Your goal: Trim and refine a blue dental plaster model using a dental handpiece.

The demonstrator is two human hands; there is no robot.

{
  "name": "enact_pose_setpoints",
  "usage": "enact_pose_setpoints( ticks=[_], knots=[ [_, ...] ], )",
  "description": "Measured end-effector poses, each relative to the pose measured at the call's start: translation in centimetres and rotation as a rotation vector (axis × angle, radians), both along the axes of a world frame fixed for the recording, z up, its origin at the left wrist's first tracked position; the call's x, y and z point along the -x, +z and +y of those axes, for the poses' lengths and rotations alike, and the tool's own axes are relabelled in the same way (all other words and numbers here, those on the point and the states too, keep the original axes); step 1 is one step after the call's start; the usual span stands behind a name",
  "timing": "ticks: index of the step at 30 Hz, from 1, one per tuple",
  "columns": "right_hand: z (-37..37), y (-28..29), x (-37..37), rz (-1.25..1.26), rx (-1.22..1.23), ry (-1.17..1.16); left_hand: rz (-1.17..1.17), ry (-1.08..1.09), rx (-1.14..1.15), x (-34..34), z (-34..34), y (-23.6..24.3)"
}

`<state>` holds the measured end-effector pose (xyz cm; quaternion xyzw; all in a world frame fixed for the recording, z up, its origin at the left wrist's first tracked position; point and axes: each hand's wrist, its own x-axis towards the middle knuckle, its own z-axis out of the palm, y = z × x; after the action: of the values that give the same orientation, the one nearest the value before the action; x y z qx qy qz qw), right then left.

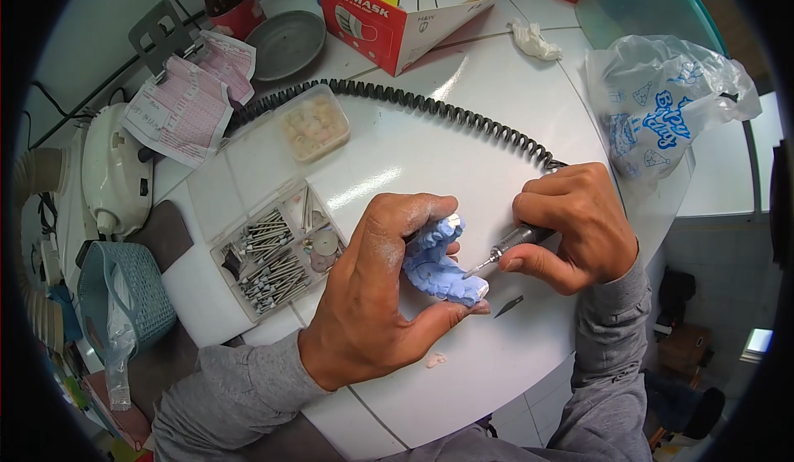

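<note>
In my left hand (372,284) I hold a blue dental cast (434,273), a horseshoe-shaped jaw model with white patches at both ends. Thumb and fingers grip it from its outer sides. My right hand (575,226) is closed around a dark rotary handpiece (523,237), its coiled cord running off behind the hand. The handpiece's thin bur reaches the near arm of the cast; whether it touches is too fine to tell. A small dark blade (509,306) lies on the table just below the handpiece.
Left of the cast sits a compartment box of burs (269,259). Beyond it are a small clear box (316,124), the coiled cord (430,104), a mask box (405,19) and a grey dish (288,45). A plastic bag (662,110) lies right; a blue basket (132,296) stands left.
</note>
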<state>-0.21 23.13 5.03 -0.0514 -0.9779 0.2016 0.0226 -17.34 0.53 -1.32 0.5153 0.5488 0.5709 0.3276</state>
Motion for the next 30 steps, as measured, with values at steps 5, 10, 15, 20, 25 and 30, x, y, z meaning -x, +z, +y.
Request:
enact_pose_setpoints(
  ticks=[5,10,15,20,25,30],
  knots=[
    [0.01,-0.04,-0.09,0.007,0.005,-0.005,-0.006,0.010,-0.021,-0.14,0.04,-0.03],
    [0.03,-0.04,-0.15,0.007,0.003,-0.009,-0.026,0.014,-0.019,-0.21,0.03,-0.08],
    [-0.03,-0.03,-0.09,0.017,0.020,-0.019,-0.023,0.041,-0.002,-0.27,0.12,-0.03],
    [-0.09,0.00,-0.11,0.015,-0.002,-0.041,0.006,0.028,-0.002,-0.19,0.14,0.09],
    [-0.06,-0.08,-0.12,0.013,-0.010,-0.033,0.024,0.031,-0.012,-0.15,0.27,0.00],
    [-0.14,0.00,-0.15,0.006,-0.017,-0.026,0.026,0.041,-0.002,-0.25,0.21,0.11]
  ],
)
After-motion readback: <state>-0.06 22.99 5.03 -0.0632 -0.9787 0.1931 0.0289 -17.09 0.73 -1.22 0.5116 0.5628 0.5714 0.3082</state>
